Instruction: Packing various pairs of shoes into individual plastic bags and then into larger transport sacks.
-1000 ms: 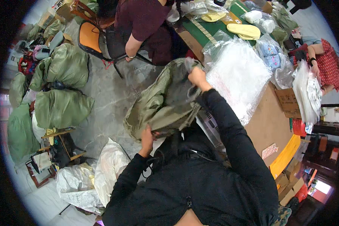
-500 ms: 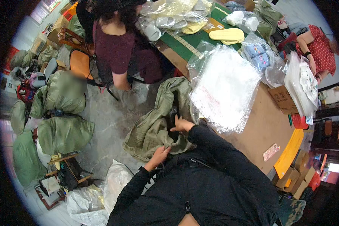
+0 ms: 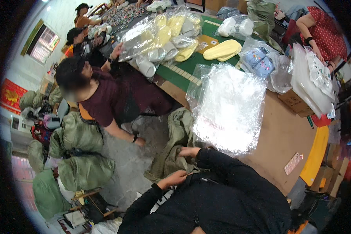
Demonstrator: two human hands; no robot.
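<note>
A green woven sack (image 3: pixel 167 156) hangs in folds in front of me, beside the table's near left edge. My left hand (image 3: pixel 173 179) is closed on the sack's near rim, fingers pinching the cloth. Just beyond it, my right hand (image 3: pixel 188 152) reaches into the sack's mouth; its fingers are hidden in the folds, so what they touch does not show. Close to my right hand, a pile of clear plastic bags (image 3: pixel 230 109) lies on the table.
The brown table (image 3: pixel 273 156) has a green mat (image 3: pixel 208 29) with yellow slippers (image 3: pixel 222 50) and bagged slippers (image 3: pixel 163 35). A phone (image 3: pixel 293 163) lies at right. A person (image 3: pixel 123 93) stands at left, near full green sacks (image 3: pixel 84 171); another person (image 3: pixel 323 33) is at far right.
My view has shifted. My right hand has gone deeper into the sack, whose opening has closed up around it. The person at left has straightened and turned, one arm now over the table.
</note>
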